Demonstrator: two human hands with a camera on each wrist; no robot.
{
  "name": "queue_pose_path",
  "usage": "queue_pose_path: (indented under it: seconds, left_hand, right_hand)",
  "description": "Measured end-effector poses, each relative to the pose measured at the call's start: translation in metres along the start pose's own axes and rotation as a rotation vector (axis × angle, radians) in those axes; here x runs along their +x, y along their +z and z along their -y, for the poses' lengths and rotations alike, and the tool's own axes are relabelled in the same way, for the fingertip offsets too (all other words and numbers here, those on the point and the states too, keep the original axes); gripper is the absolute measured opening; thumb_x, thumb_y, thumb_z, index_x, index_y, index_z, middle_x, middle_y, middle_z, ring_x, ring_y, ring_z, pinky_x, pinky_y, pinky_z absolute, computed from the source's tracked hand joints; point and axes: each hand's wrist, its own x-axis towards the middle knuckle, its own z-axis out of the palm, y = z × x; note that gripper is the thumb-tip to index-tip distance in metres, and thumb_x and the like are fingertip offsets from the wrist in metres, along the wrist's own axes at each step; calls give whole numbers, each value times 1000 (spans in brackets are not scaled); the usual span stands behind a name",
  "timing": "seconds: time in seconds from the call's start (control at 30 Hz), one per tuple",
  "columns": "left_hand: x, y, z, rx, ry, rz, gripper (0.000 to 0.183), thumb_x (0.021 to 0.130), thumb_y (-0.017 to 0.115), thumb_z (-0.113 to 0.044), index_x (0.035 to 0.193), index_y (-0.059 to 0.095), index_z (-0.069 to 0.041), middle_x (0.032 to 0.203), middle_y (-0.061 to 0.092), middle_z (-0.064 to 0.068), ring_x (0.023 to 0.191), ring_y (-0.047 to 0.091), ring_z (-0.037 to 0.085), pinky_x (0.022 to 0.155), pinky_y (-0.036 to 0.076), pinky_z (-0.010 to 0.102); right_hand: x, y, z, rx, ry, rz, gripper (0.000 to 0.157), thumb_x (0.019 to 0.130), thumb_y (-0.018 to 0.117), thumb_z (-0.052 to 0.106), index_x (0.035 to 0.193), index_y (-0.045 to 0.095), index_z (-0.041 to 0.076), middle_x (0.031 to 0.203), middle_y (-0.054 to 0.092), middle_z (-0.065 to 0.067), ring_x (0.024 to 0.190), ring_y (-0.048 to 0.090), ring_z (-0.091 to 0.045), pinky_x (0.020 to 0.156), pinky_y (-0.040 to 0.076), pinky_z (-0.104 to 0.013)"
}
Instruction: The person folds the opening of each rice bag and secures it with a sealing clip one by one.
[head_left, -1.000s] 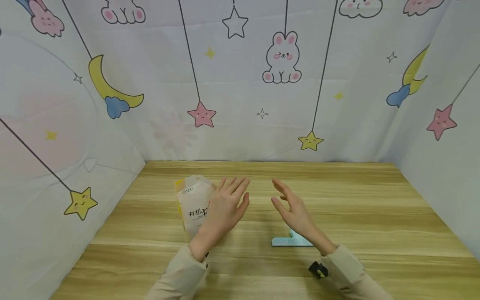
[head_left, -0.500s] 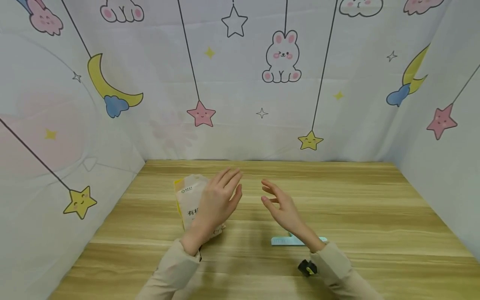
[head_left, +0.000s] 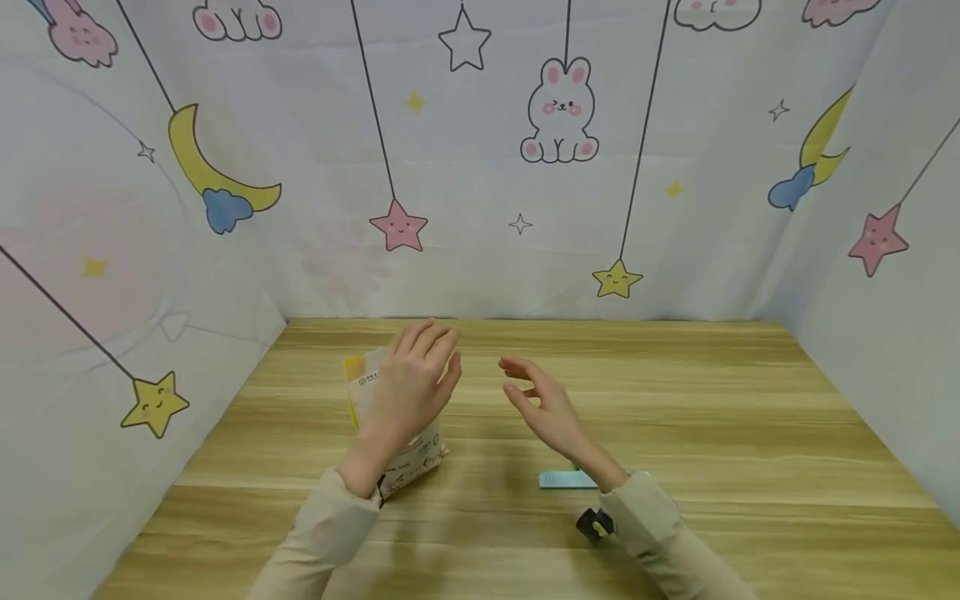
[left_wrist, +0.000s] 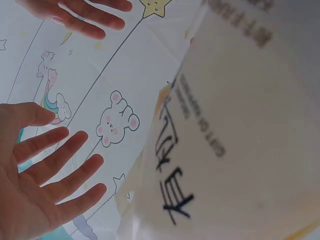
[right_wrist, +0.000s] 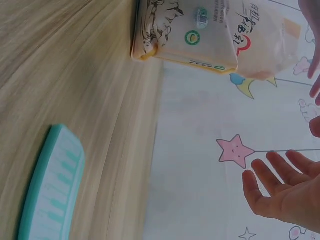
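Observation:
A paper-like food bag [head_left: 420, 465] with dark printed characters stands on the table at left, its top edge yellow at one corner. My left hand [head_left: 408, 383] hovers in front of it, fingers extended, hiding much of its middle. In the left wrist view, the bag [left_wrist: 245, 125] looms close beside the open palm [left_wrist: 30, 185]. To the right, my right hand [head_left: 546, 408] is in the air with loosely bent fingers, holding nothing. Under the right forearm lies a light-blue plastic bag clip [head_left: 564, 480], partly covered by the arm; its long bar [right_wrist: 57, 190] appears in the right wrist view.
A wood-grain table [head_left: 712, 417] carries the bag and clip. White cloth [head_left: 480, 275] printed with stars, moons and rabbits encloses it at the back and both sides. A small black device [head_left: 596, 525] sits at the right cuff.
Both hands have drifted left, still raised. My left hand now covers more of the bag's upper part, while its lower right corner has come into view. The bag and clip stay in place.

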Motion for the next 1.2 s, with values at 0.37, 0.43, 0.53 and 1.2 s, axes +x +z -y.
queue_pose_path:
  seconds: [0.37, 0.43, 0.53, 1.2]
  left_hand:
    - [1, -8, 12, 71, -43, 29, 24, 80, 60, -12, 103, 64, -5, 98, 66, 11, 97, 58, 30, 88, 44, 45]
    - [0, -9, 13, 82, -58, 46, 25, 80, 60, -13, 103, 64, -5, 99, 66, 11, 97, 57, 30, 88, 43, 45]
    - [-1, -10, 16, 97, -90, 67, 25, 80, 60, -14, 104, 64, -5, 99, 65, 11, 97, 57, 30, 89, 41, 47]
    - [-11, -19, 25, 207, -159, 251, 24, 81, 63, -21, 101, 63, -8, 97, 66, 10, 99, 56, 30, 93, 34, 55]
  right_hand:
    - [14, 10, 1, 95, 67, 47, 34, 94, 44, 25, 126, 48, 15, 126, 54, -5, 116, 49, -20, 86, 44, -40]
    - [18, 13, 1, 136, 65, 65, 35, 94, 43, 23, 127, 47, 11, 127, 52, -7, 118, 47, -22, 88, 45, -41]
    - [23, 16, 3, 206, 62, 100, 36, 95, 42, 21, 127, 46, 6, 130, 49, -11, 120, 45, -26, 93, 42, -44]
    - [49, 46, 15, 368, 144, 259, 36, 97, 36, 24, 128, 45, 11, 133, 45, -7, 124, 40, -23, 96, 36, -48]
